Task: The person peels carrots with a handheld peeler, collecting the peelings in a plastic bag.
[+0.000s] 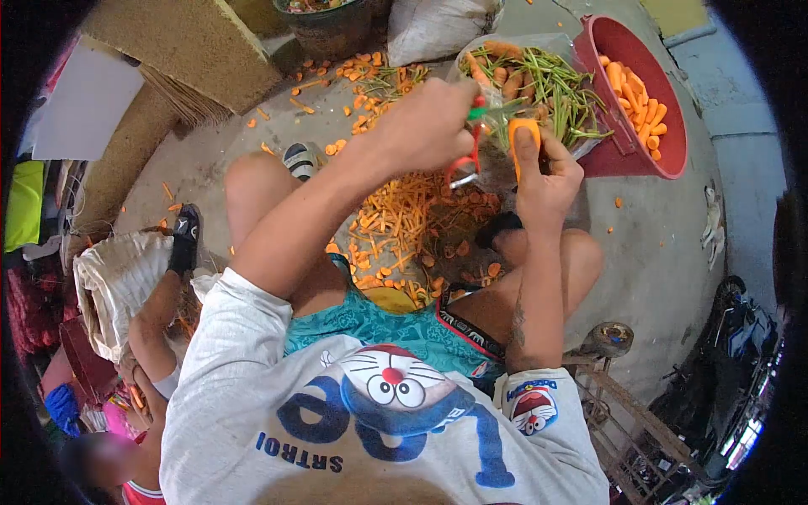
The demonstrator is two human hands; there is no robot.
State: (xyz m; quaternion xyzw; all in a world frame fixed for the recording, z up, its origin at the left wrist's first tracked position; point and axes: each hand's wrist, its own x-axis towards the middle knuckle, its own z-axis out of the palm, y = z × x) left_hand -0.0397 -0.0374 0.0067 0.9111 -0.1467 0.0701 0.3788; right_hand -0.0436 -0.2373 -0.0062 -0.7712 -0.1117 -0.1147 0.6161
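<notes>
My left hand [433, 122] is closed around a small knife [501, 110] with a green handle, its blade pointing right toward the carrot. A red-handled peeler [470, 164] hangs from the same hand. In my right hand [547, 172], a peeled orange carrot [523, 135] is gripped with the thumb along it. Just beyond both hands lies a clear plastic bag [555, 50] of unpeeled carrots [505, 80] and green stalks [564, 88]. Carrot peelings and cut ends [391, 219] cover the floor between my legs.
A red tub [677, 151] of peeled carrots [637, 105] lies tilted at the right. A dark bucket [332, 29] and white sack [438, 29] stand at the back. Another person's arm [156, 341] is at the left beside a pale sack [126, 282]. A metal frame [623, 404] stands lower right.
</notes>
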